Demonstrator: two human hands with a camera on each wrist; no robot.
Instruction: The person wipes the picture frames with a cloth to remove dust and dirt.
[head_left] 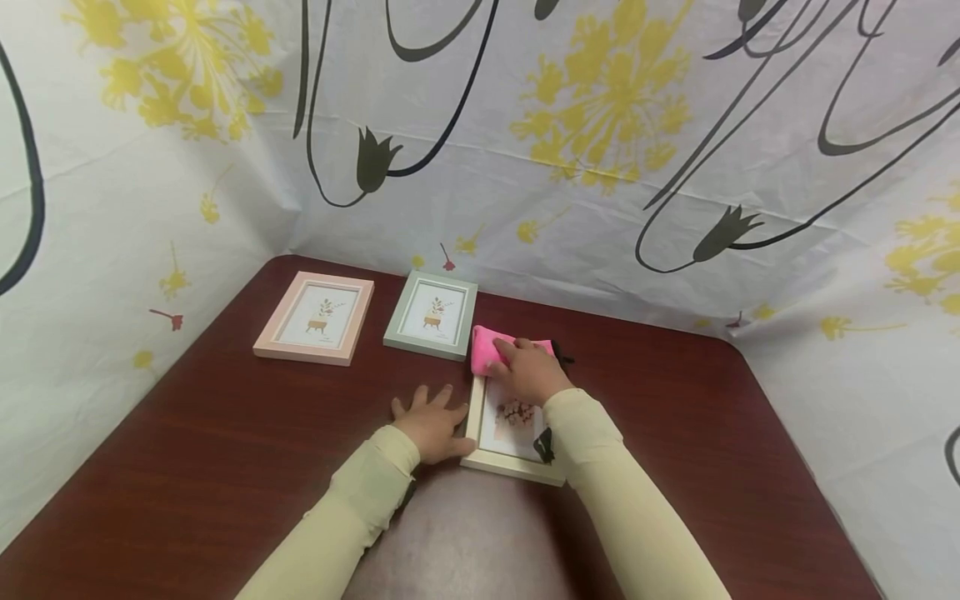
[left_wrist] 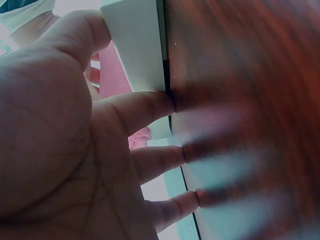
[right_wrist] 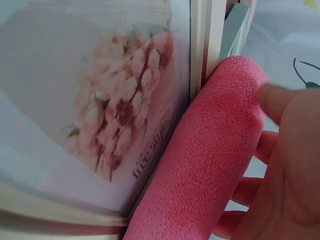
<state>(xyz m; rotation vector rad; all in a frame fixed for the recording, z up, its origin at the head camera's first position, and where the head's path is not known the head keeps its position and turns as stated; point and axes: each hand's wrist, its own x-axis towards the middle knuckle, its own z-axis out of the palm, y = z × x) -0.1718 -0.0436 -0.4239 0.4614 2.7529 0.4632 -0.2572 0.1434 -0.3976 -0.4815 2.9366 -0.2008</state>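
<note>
Pink cloth (right_wrist: 200,140): being held on the far end of the cream frame (head_left: 504,439) by the half-closed right hand (head_left: 534,372).
Left hand (head_left: 430,429): spread wide, nothing being gripped, frame being touched.
Frame: best being steadied, cloth being pressed softly.

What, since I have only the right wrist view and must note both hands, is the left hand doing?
Observer: With its thumb, the left hand touches the left side of the cream frame.
Operator: Thanks. My view shows the right hand on the pink cloth. What lies farthest left on the table?
Observer: A pink frame, lying picture side up.
</note>
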